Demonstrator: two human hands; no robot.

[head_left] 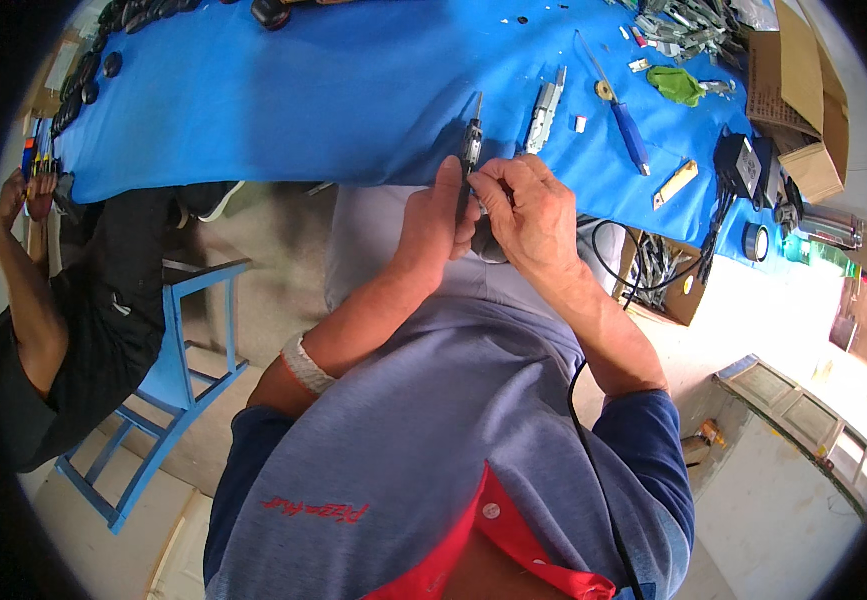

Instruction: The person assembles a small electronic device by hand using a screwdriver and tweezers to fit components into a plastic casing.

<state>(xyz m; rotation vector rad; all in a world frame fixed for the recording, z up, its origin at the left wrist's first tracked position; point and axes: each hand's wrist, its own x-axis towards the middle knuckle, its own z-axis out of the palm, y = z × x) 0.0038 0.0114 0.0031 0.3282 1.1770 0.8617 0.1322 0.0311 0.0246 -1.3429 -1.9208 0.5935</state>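
Observation:
In my left hand (433, 213), closed round its lower part, is a slim dark-and-grey mechanism (471, 143) with a thin metal shaft pointing away from me. My right hand (533, 208) is closed in a pinch against the mechanism's near end. Whatever sits between those fingertips is hidden. Below my hands, a dark rounded thing (488, 246) shows partly over my lap. Just beyond my right hand, a pale grey mechanism (545, 112) of similar shape lies on the blue cloth (353, 90). A blue-handled screwdriver (630, 140) lies farther right, beside a small white-and-red piece (580, 124).
At the right are a cream-coloured piece (675, 185), black power adapters (738, 165), a tape roll (755, 242) and a cardboard box (798, 110). Grey parts (688, 30) pile up behind a green cloth (675, 86). At the left, a co-worker (83, 300) sits by a blue chair (178, 350).

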